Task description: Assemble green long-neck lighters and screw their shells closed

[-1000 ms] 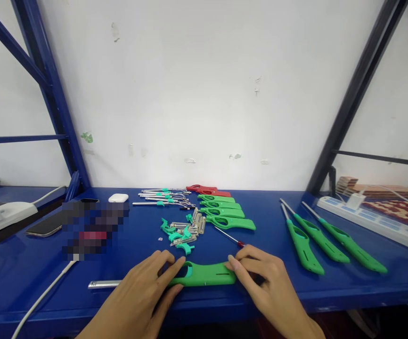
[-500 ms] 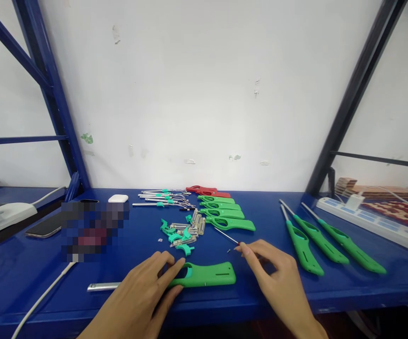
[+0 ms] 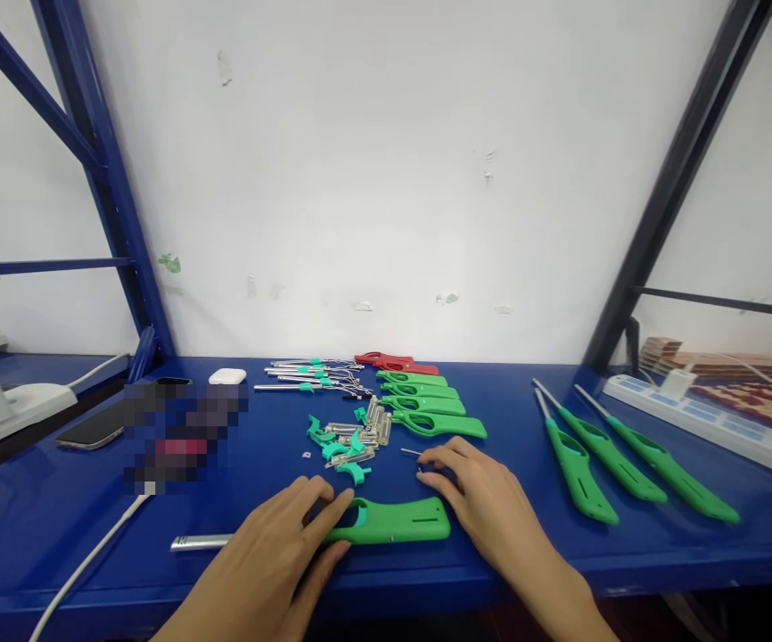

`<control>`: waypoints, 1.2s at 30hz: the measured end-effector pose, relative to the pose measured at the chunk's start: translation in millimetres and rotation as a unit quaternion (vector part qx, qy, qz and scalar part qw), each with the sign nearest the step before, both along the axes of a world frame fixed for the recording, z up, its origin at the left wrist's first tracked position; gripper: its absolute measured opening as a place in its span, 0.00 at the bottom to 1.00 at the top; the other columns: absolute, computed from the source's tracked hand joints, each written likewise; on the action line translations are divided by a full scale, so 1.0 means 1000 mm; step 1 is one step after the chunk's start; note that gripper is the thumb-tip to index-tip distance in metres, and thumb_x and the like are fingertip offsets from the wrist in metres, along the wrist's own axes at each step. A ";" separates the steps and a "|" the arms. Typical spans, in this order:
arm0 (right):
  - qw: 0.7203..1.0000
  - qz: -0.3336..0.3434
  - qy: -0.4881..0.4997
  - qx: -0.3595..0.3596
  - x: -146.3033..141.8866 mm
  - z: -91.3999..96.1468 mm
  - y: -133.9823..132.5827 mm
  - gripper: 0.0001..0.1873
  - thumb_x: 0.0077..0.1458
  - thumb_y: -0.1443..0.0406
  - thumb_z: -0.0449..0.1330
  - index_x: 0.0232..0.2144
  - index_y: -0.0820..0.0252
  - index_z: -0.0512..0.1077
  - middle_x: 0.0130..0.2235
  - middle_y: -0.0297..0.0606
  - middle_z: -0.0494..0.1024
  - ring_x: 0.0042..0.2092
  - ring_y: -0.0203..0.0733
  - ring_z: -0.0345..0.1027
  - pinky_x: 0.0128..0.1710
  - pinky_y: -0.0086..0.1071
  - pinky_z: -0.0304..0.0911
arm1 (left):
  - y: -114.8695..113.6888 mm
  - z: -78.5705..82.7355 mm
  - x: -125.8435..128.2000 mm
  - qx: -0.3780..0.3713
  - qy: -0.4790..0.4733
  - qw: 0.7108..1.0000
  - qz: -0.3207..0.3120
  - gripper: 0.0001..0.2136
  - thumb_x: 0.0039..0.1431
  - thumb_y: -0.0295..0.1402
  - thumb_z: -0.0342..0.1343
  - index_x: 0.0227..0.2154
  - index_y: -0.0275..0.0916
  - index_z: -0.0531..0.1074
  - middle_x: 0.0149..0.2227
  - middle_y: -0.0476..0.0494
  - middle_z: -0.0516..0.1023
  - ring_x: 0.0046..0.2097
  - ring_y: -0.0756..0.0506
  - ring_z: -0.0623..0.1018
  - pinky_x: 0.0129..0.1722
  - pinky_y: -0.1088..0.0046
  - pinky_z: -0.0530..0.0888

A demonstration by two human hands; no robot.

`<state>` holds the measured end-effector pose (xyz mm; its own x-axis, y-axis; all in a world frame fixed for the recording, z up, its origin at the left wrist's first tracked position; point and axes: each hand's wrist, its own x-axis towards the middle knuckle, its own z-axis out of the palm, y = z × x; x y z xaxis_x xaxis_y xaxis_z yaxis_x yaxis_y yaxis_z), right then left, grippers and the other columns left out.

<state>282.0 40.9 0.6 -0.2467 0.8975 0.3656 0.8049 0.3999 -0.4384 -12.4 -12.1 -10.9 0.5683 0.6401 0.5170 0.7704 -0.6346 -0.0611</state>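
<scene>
My left hand is closed around the front of a green long-nosed lighter, whose silver tube sticks out to the left. The lighter lies on its side near the table's front edge, its slotted handle to the right. My right hand has thumb and forefinger nearly together at a tiny metal piece, which looks like a screw. Just past the fingertips shows a thin metal shaft, like a screwdriver's; my hand hides the rest of it. Teal triggers and clear fuel tanks are heaped beyond.
Green handle shells and red ones lie at the back, beside metal tubes with wires. Three assembled green lighters lie on the right by a power strip. Phone, white case and cable are left.
My right hand has shifted left and its fingertips have come together at the small screw. The thin shaft now points more level, largely behind my fingers. My left hand stays on the lighter.
</scene>
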 end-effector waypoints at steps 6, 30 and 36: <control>1.000 0.014 0.008 -0.012 -0.006 0.007 0.008 0.07 0.69 0.65 0.61 0.36 0.52 0.77 0.41 0.33 0.82 0.40 0.46 0.79 0.37 0.33 0.63 | -0.001 0.000 0.000 0.000 -0.010 1.000 -0.002 0.19 0.76 0.34 0.52 0.66 0.46 0.68 0.56 0.41 0.81 0.55 0.38 0.83 0.54 0.59 0.84; 0.982 0.056 0.173 -0.044 0.007 0.002 0.000 0.14 0.68 0.59 0.60 0.50 0.51 0.81 0.37 0.34 0.85 0.28 0.39 0.72 0.31 0.31 0.65 | 0.000 0.001 0.001 -0.003 -0.020 1.000 -0.005 0.19 0.76 0.35 0.51 0.66 0.48 0.70 0.55 0.42 0.81 0.54 0.39 0.83 0.52 0.63 0.84; 0.975 0.055 0.206 -0.061 0.013 0.000 -0.009 0.13 0.67 0.55 0.61 0.43 0.47 0.86 0.38 0.32 0.86 0.28 0.38 0.71 0.33 0.31 0.66 | 0.001 0.002 0.001 0.012 -0.008 1.000 -0.002 0.19 0.76 0.35 0.51 0.66 0.46 0.69 0.55 0.41 0.81 0.55 0.38 0.83 0.53 0.61 0.84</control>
